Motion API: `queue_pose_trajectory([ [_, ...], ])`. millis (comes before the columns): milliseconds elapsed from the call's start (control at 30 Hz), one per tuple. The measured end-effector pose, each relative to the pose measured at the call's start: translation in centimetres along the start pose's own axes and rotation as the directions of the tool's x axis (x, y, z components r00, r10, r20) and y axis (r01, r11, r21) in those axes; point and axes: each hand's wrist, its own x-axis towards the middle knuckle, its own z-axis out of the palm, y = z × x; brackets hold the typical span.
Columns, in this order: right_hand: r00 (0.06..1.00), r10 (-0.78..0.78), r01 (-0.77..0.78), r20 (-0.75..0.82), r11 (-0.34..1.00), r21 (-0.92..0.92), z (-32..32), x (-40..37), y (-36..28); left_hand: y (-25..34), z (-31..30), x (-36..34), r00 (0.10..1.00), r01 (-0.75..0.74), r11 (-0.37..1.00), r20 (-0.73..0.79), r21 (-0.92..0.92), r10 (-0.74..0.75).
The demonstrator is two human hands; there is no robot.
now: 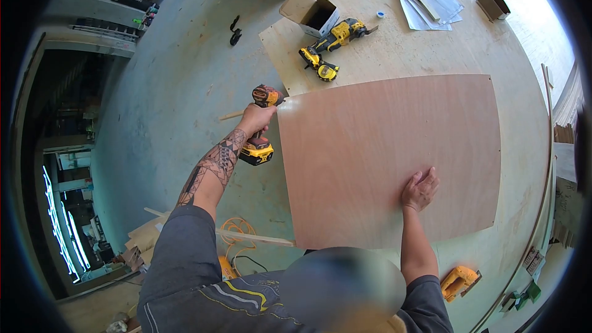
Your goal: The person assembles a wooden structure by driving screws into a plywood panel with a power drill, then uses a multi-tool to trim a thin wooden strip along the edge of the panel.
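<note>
The drill [265, 95] is gripped in the closed left hand [254, 118], its tip set at a left corner of the plywood panel [388, 154], which lies flat on the table [431, 49]. The right hand [420, 190] is spread open and pressed on the panel, nothing held. Small dots are seen along the right edge — screws or holes cannot be told.

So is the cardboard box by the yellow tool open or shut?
Open. The cardboard box has its flap folded back, so its dark inside shows. Cannot tell what is in it.
</note>
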Motion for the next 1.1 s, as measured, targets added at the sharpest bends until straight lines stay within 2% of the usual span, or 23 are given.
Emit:
queue_pose_trajectory([
  [300,1.000,-0.008,0.009,-0.014,1.000,0.020,0.3,0.1,0.1,-0.6,1.0,-0.1,0.999,0.030,0.990,0.034,-0.135,-0.025],
  [367,1.000,-0.018,0.019,-0.017,0.999,0.035,0.4,0.2,0.1,-1.3,1.4,-0.2,0.998,0.068,0.965,0.022,-0.253,-0.065],
  [433,0.999,-0.014,0.016,-0.049,0.999,0.049,0.1,0.2,-0.1,-1.2,2.5,-2.0,0.998,0.038,0.966,-0.032,-0.255,-0.048],
  [467,1.000,-0.008,0.009,-0.013,0.999,0.053,-0.3,0.2,-0.3,-1.6,3.3,-3.2,0.996,0.030,0.963,-0.078,-0.268,-0.052],
  [533,1.000,0.003,-0.004,0.006,0.999,0.052,-0.8,0.3,0.3,-4.5,5.6,-4.5,0.992,-0.082,0.962,-0.110,-0.260,0.055],
  [600,0.980,-0.160,0.174,-0.119,0.978,0.114,-0.6,0.2,1.1,-6.2,7.0,-11.0,0.995,-0.102,0.948,-0.020,-0.301,0.100],
  [633,0.981,-0.148,0.162,-0.125,0.980,0.112,-0.3,0.0,2.1,-7.6,7.6,-14.2,0.990,-0.105,0.946,0.055,-0.307,0.128],
  [667,0.996,-0.085,0.064,0.042,0.932,0.358,0.0,0.1,3.6,-9.0,8.3,-17.4,0.978,-0.109,0.943,0.136,-0.314,0.159],
  [700,0.977,-0.059,-0.068,0.204,0.823,0.563,-0.1,0.4,4.9,-10.3,9.1,-20.5,0.963,-0.116,0.954,0.203,-0.278,0.176],
  [733,0.897,0.142,-0.412,0.418,0.608,0.679,-1.1,-0.6,5.4,-11.8,10.0,-23.4,0.941,-0.129,0.962,0.276,-0.241,0.195],
  [767,0.733,0.253,-0.681,0.632,0.282,0.676,-2.0,-2.2,6.0,-13.5,11.0,-26.0,0.914,-0.133,0.963,0.347,-0.235,0.211],
  [800,0.657,0.173,-0.742,0.734,-0.027,0.670,-1.2,-4.6,7.7,-14.8,11.8,-28.4,0.889,-0.156,0.968,0.400,-0.199,0.225],
  [833,0.602,0.051,-0.744,0.797,-0.326,0.583,-1.1,-7.1,9.3,-15.9,12.8,-30.7,0.871,-0.190,0.972,0.433,-0.136,0.231],
  [867,0.553,0.080,-0.733,0.829,-0.427,0.530,-5.4,-9.8,7.7,-17.0,13.5,-32.7,0.858,-0.225,0.971,0.455,-0.085,0.239],
  [900,0.525,0.081,-0.747,0.847,-0.434,0.504,-7.9,-12.5,7.2,-17.7,14.1,-34.4,0.845,-0.265,0.963,0.468,-0.050,0.257],
  [933,0.530,0.017,-0.746,0.848,-0.467,0.475,-9.4,-15.3,7.3,-18.2,14.4,-35.7,0.837,-0.298,0.954,0.475,-0.021,0.272],
  [967,0.511,-0.036,-0.780,0.859,-0.439,0.446,-11.5,-17.7,7.2,-18.7,14.7,-37.0,0.828,-0.331,0.944,0.481,0.008,0.287],
  [1033,0.445,-0.107,-0.810,0.889,-0.472,0.348,-15.5,-21.4,6.4,-18.9,14.6,-39.1,0.737,-0.545,0.831,0.410,-0.112,0.538],
  [1100,0.444,-0.132,-0.826,0.886,-0.444,0.348,-18.6,-23.4,5.8,-16.1,12.8,-40.7,0.691,-0.592,0.802,0.467,-0.071,0.552],
])
